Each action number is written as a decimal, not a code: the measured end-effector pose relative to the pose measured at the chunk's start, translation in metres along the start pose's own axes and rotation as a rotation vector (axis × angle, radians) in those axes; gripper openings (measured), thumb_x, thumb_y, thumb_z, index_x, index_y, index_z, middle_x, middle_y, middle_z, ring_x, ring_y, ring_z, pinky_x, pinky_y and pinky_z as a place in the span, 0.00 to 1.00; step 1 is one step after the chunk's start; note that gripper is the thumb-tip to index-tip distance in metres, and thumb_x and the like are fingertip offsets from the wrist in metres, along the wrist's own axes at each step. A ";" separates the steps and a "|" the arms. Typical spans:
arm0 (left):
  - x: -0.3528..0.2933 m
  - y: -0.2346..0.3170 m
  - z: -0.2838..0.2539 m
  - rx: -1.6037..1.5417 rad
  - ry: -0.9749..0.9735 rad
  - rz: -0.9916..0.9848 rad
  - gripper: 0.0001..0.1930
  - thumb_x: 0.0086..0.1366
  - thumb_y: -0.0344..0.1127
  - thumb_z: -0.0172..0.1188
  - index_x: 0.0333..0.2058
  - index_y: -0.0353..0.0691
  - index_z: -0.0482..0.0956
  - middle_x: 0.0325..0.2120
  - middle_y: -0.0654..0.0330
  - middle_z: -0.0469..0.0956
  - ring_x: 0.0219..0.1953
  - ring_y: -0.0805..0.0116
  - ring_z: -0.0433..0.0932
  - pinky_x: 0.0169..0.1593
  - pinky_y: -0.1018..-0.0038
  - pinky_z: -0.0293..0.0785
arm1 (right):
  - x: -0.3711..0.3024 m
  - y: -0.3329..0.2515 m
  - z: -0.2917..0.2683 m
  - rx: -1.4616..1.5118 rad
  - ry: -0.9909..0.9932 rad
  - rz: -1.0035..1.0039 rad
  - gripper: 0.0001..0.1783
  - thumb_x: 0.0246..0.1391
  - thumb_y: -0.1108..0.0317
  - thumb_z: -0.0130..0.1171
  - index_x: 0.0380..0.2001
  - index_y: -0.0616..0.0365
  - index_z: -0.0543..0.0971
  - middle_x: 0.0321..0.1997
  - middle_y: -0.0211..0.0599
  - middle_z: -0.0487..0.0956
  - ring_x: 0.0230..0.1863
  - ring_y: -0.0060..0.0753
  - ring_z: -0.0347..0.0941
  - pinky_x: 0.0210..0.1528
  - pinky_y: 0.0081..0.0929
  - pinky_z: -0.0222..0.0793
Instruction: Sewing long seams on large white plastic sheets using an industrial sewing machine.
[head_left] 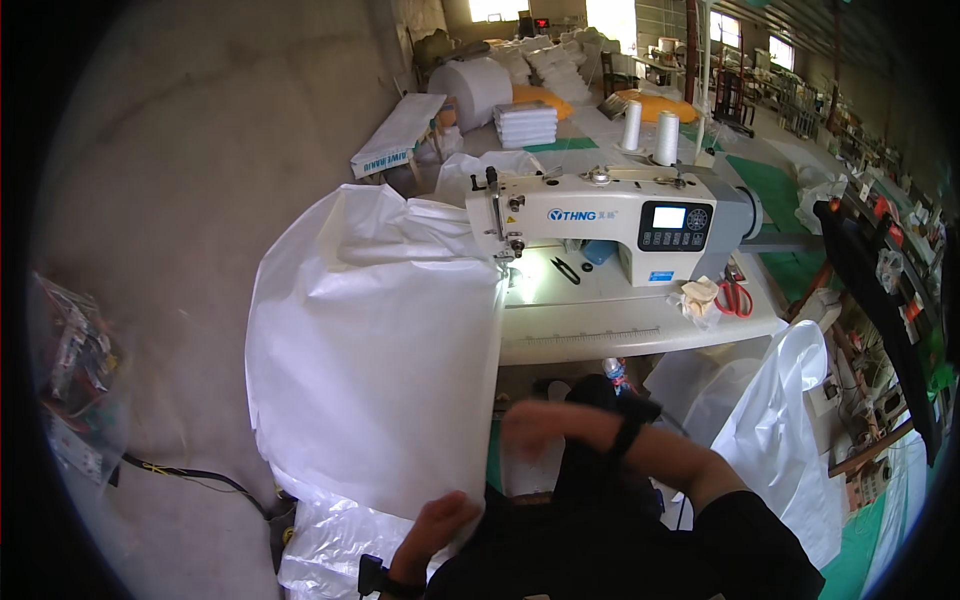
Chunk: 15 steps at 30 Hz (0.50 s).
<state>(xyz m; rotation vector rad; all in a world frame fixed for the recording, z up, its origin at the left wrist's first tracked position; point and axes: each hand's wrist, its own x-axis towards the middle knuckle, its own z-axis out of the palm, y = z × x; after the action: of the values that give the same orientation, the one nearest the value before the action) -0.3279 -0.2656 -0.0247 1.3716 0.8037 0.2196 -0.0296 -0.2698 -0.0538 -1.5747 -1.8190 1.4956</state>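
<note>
A large white plastic sheet (380,360) hangs in folds over the left end of the sewing table. Its upper right edge lies by the needle of a white sewing machine (600,215), whose lamp lights the bed. At the sheet's lower right edge, my left hand (445,520) is closed on the material, its fingertips partly hidden. My right hand (530,428) hovers in front of the table edge, just right of the sheet and apart from it. Motion smears its fingers. Black thread snips (565,271) lie on the machine bed.
Red-handled scissors (735,298) and a crumpled cloth scrap (700,298) lie at the table's right end. Two white thread cones (666,138) stand behind the machine. More white sheeting (775,420) hangs at right. A black cable (200,473) crosses the floor at left.
</note>
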 end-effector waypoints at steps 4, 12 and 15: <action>0.005 0.006 0.019 0.063 -0.169 0.014 0.06 0.62 0.33 0.59 0.33 0.37 0.75 0.27 0.69 0.74 0.33 0.79 0.71 0.39 0.78 0.70 | 0.010 0.003 -0.109 -0.540 0.979 0.233 0.16 0.51 0.60 0.48 0.29 0.65 0.76 0.27 0.51 0.79 0.31 0.54 0.77 0.35 0.50 0.71; 0.012 0.011 0.027 0.442 -0.258 0.167 0.06 0.62 0.33 0.57 0.37 0.41 0.73 0.24 0.56 0.75 0.29 0.68 0.75 0.37 0.73 0.72 | 0.091 -0.002 -0.153 -0.854 0.922 0.423 0.11 0.48 0.66 0.54 0.33 0.61 0.78 0.28 0.40 0.80 0.30 0.40 0.79 0.26 0.36 0.73; 0.010 0.009 0.026 0.476 -0.226 0.225 0.06 0.61 0.33 0.58 0.36 0.41 0.73 0.22 0.56 0.75 0.27 0.64 0.76 0.36 0.71 0.72 | 0.103 0.002 -0.141 -0.951 1.002 0.536 0.11 0.44 0.67 0.59 0.33 0.59 0.80 0.30 0.37 0.80 0.29 0.33 0.79 0.21 0.28 0.70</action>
<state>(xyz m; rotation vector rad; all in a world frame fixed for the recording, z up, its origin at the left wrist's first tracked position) -0.3015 -0.2777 -0.0204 1.9006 0.5271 0.0440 0.0441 -0.1123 -0.0366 -2.6542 -1.5032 -0.3159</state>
